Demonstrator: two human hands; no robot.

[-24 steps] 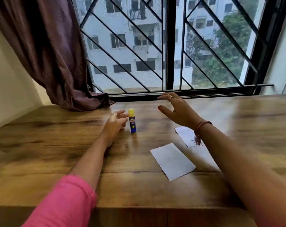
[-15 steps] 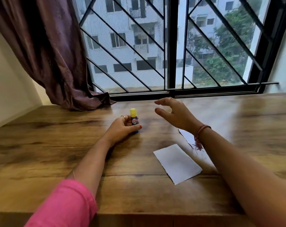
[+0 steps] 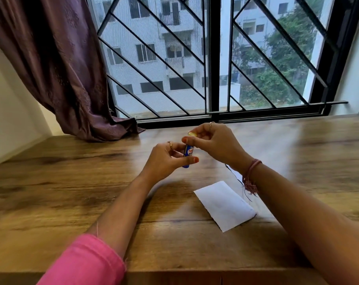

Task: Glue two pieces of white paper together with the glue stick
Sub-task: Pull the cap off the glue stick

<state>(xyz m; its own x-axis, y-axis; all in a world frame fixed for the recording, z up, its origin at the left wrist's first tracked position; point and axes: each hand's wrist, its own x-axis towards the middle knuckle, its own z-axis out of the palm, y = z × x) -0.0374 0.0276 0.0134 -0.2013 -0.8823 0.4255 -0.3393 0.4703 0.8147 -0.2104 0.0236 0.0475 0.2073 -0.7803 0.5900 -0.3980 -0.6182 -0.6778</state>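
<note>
— Above the desk, where is the glue stick held?
— Its body is gripped by the left hand; its yellow cap is pinched by the right hand.
— And the paper?
— Thin, easily creased; it should be pressed flat.

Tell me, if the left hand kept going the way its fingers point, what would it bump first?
Probably the right hand. The left hand points right, gripping the small blue glue stick, whose yellow cap the right hand pinches. Depth is unclear.

Blue glue stick, yellow cap; white paper, pink sleeve
</note>
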